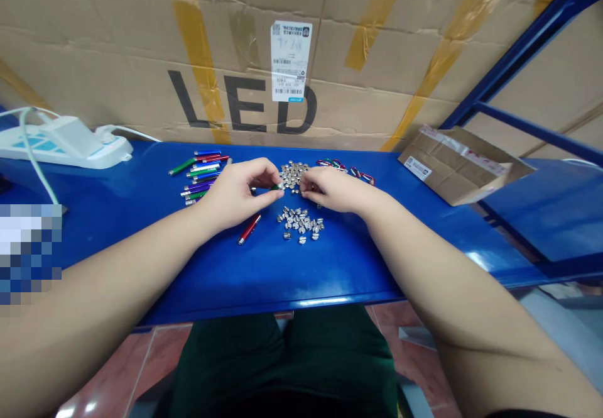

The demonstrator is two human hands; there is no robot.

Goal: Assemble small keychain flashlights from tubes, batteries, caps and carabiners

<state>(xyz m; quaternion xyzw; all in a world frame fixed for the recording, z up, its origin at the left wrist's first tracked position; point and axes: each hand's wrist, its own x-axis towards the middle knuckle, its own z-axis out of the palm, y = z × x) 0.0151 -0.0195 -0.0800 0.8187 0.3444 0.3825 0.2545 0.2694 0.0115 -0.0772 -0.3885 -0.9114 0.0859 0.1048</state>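
My left hand (242, 192) is closed around a small green metal tube with a silver end (277, 187), like a mini penlight; most of it is hidden by the fingers. Close by on the right, my right hand (332, 188) has its fingertips pinched together at the edge of a pile of small round silver discs (293, 173), like button cells. Whatever is in that pinch is too small to make out. Nearer to me lies a heap of small silver metal caps (301, 220). One red penlight (249, 229) rests alone below my left hand.
Several coloured penlights (202, 170) lie left of my left hand. Coloured clips like carabiners (362, 176) sit behind my right hand. An open cardboard box (456, 163) stands right, a white power strip (103, 151) left. A large carton (132, 85) walls off the blue table's (211, 286) back.
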